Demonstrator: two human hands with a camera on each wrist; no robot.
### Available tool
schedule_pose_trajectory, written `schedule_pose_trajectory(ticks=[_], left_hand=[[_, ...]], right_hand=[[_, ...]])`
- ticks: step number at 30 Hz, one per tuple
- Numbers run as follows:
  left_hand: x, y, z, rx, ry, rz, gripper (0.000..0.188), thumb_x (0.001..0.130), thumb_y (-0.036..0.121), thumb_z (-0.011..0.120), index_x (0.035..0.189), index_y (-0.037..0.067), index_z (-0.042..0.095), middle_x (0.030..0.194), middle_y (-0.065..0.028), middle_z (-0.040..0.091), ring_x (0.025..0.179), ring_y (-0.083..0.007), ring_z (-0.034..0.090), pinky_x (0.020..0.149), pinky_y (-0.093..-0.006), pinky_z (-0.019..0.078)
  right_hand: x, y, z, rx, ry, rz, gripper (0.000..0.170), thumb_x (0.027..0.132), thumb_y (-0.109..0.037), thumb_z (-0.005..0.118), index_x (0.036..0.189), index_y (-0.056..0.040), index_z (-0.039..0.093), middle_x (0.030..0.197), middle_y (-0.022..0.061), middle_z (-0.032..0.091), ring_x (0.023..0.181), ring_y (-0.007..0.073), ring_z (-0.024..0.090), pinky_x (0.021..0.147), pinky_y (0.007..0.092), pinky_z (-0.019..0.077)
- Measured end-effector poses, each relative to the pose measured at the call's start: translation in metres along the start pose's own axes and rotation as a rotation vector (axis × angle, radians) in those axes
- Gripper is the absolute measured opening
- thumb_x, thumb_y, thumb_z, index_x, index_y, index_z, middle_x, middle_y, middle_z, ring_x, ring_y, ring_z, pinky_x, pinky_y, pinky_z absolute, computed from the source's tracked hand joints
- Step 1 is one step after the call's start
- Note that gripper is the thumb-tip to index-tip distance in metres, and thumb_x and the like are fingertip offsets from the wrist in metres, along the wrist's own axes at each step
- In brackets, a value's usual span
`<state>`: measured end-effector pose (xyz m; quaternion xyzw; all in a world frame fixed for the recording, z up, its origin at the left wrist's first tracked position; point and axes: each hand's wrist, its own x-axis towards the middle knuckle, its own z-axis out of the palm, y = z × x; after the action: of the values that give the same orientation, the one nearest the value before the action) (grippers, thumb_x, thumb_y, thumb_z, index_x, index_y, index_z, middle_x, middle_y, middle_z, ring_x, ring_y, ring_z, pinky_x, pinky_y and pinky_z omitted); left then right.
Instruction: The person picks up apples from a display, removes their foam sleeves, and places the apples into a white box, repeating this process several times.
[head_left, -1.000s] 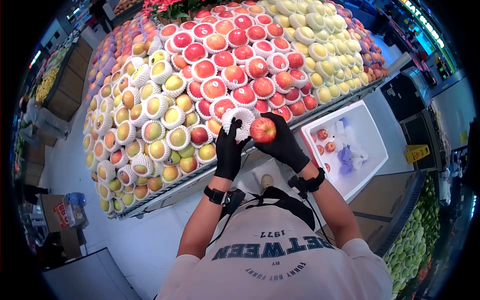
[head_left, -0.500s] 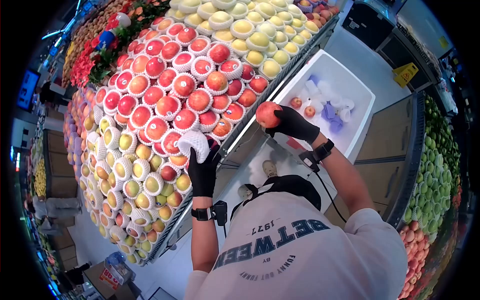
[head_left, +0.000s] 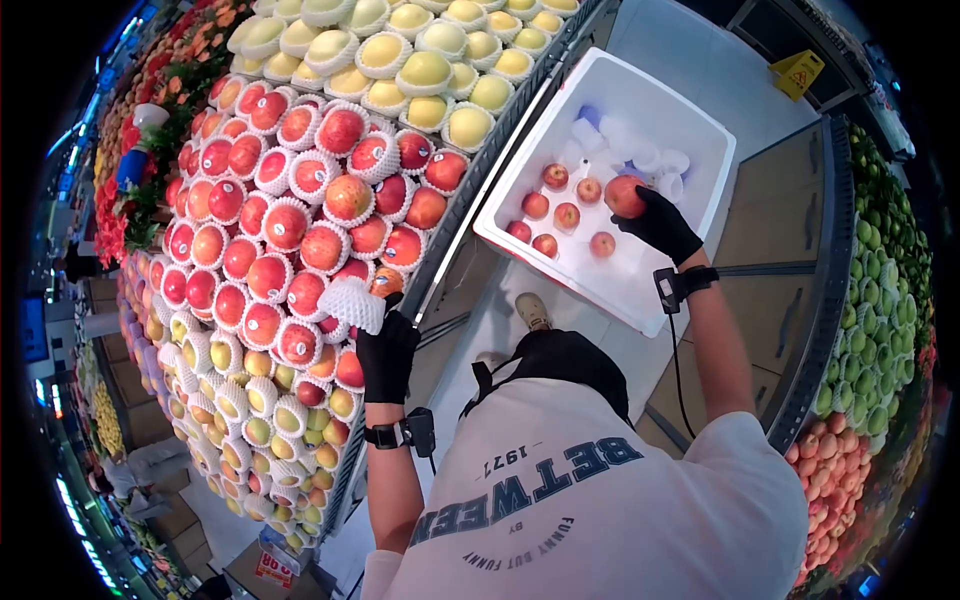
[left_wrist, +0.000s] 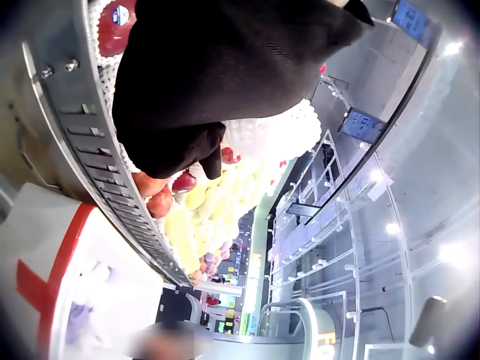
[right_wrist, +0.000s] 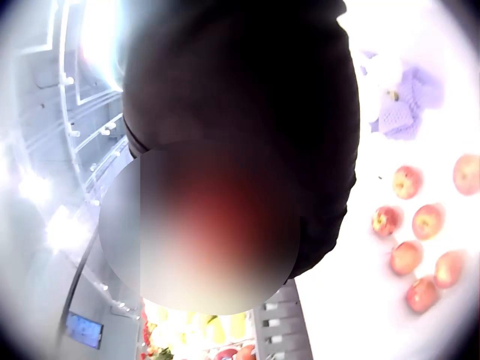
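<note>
In the head view my black-gloved right hand (head_left: 657, 227) grips a red apple (head_left: 626, 196) above a white foam box (head_left: 487, 222). Several loose apples (head_left: 567, 217) lie in that box, beside white and purple foam nets (head_left: 650, 158). My left hand (head_left: 387, 358), also gloved, holds an empty white foam net (head_left: 352, 304) at the edge of the fruit display. The left wrist view shows the glove (left_wrist: 217, 82) with the pale net (left_wrist: 274, 135) beyond it. In the right wrist view the glove (right_wrist: 247, 82) covers much of the picture and the held apple is blurred.
Netted red apples (head_left: 286, 226) and yellow fruit (head_left: 425, 72) are heaped on the display at the left. Green fruit (head_left: 868, 300) fills a stand at the right. A yellow floor sign (head_left: 797, 73) stands beyond the box.
The right hand has carried its apple away from the left hand and the net to above the foam box. The left hand has kept the net. The head view has swung toward the box.
</note>
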<state>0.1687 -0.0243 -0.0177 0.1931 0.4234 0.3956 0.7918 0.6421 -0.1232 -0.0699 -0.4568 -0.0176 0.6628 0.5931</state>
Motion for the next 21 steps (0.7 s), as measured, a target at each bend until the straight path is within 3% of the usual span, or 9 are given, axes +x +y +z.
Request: schedule_pose_trajectory(ticks=[2, 6, 8, 9, 12, 13, 18, 20, 21], left_hand=[[0.006, -0.001, 0.003, 0.019, -0.037, -0.023, 0.036, 0.094, 0.03, 0.039, 0.115, 0.003, 0.053, 0.064, 0.0022, 0.031, 0.057, -0.0094, 0.034, 0.053, -0.0238, 0.0298], [0.019, -0.007, 0.008, -0.008, 0.053, -0.03, 0.027, 0.094, 0.028, 0.04, 0.108, 0.008, 0.051, 0.071, 0.0006, 0.04, 0.067, -0.0138, 0.045, 0.061, -0.028, 0.0388], [0.022, -0.01, 0.018, 0.032, 0.072, -0.025, 0.03, 0.094, 0.027, 0.041, 0.111, 0.004, 0.051, 0.071, 0.0007, 0.039, 0.065, -0.0124, 0.044, 0.061, -0.0268, 0.0384], [0.022, -0.012, 0.025, 0.047, 0.063, -0.021, 0.031, 0.094, 0.026, 0.041, 0.112, 0.003, 0.05, 0.071, 0.0006, 0.039, 0.065, -0.012, 0.044, 0.06, -0.0264, 0.0381], [0.025, -0.02, 0.029, 0.035, 0.032, -0.03, 0.034, 0.093, 0.022, 0.04, 0.115, -0.003, 0.048, 0.07, 0.0008, 0.038, 0.062, -0.0103, 0.042, 0.057, -0.0251, 0.0357], [0.026, -0.022, 0.035, 0.035, 0.062, -0.042, 0.034, 0.093, 0.022, 0.04, 0.115, -0.003, 0.048, 0.069, 0.0009, 0.038, 0.061, -0.0102, 0.041, 0.056, -0.025, 0.0351], [0.027, -0.038, 0.039, 0.068, 0.103, -0.058, 0.034, 0.093, 0.021, 0.041, 0.114, -0.004, 0.048, 0.067, 0.0018, 0.037, 0.059, -0.0095, 0.039, 0.054, -0.0246, 0.0328], [0.026, -0.045, 0.039, 0.089, 0.127, -0.059, 0.034, 0.093, 0.021, 0.041, 0.115, -0.004, 0.048, 0.066, 0.002, 0.036, 0.058, -0.0092, 0.039, 0.053, -0.0246, 0.032], [0.028, -0.048, 0.032, 0.091, 0.151, -0.077, 0.035, 0.093, 0.023, 0.041, 0.115, -0.003, 0.049, 0.065, 0.003, 0.036, 0.057, -0.0084, 0.038, 0.052, -0.0244, 0.0311]], right_hand=[[0.018, 0.014, -0.042, -1.009, 0.019, -0.566, 0.044, 0.084, -0.021, 0.068, 0.118, -0.0009, 0.049, 0.111, 0.0094, 0.056, 0.097, 0.022, 0.059, 0.082, 0.0339, 0.0524], [0.037, 0.017, -0.081, -0.51, 0.182, -0.187, 0.043, 0.08, -0.026, 0.071, 0.113, -0.0048, 0.054, 0.103, 0.0075, 0.058, 0.09, 0.0229, 0.061, 0.076, 0.0335, 0.0547], [0.062, 0.025, -0.109, -0.305, 0.292, 0.07, 0.043, 0.076, -0.026, 0.074, 0.11, -0.0073, 0.057, 0.1, 0.0061, 0.059, 0.086, 0.0217, 0.062, 0.072, 0.0333, 0.0556], [0.07, 0.032, -0.121, -0.332, 0.344, 0.097, 0.043, 0.073, -0.028, 0.077, 0.108, -0.0089, 0.058, 0.097, 0.0053, 0.059, 0.081, 0.0191, 0.061, 0.067, 0.034, 0.0559], [0.109, 0.056, -0.148, -0.567, 0.479, 0.237, 0.045, 0.069, -0.025, 0.079, 0.106, -0.0075, 0.06, 0.095, 0.0051, 0.06, 0.083, 0.0195, 0.061, 0.066, 0.0357, 0.056], [0.125, 0.065, -0.164, -0.583, 0.49, 0.248, 0.064, 0.06, -0.031, 0.085, 0.107, -0.0039, 0.052, 0.091, 0.0109, 0.06, 0.072, 0.0219, 0.062, 0.056, 0.0387, 0.0566], [0.186, 0.112, -0.24, -1.108, 0.39, 0.101, 0.074, 0.061, -0.031, 0.083, 0.117, -0.0073, 0.041, 0.092, 0.0115, 0.059, 0.067, 0.0227, 0.062, 0.049, 0.0345, 0.0544], [0.168, 0.081, -0.173, -0.832, 0.668, 0.26, 0.069, 0.062, -0.026, 0.081, 0.119, -0.0127, 0.044, 0.098, 0.0119, 0.057, 0.074, 0.0233, 0.062, 0.051, 0.0322, 0.0543], [0.18, 0.085, -0.186, -0.9, 0.65, 0.266, 0.072, 0.061, -0.025, 0.081, 0.118, -0.0126, 0.04, 0.092, 0.0113, 0.058, 0.068, 0.0226, 0.061, 0.049, 0.0318, 0.0531]])
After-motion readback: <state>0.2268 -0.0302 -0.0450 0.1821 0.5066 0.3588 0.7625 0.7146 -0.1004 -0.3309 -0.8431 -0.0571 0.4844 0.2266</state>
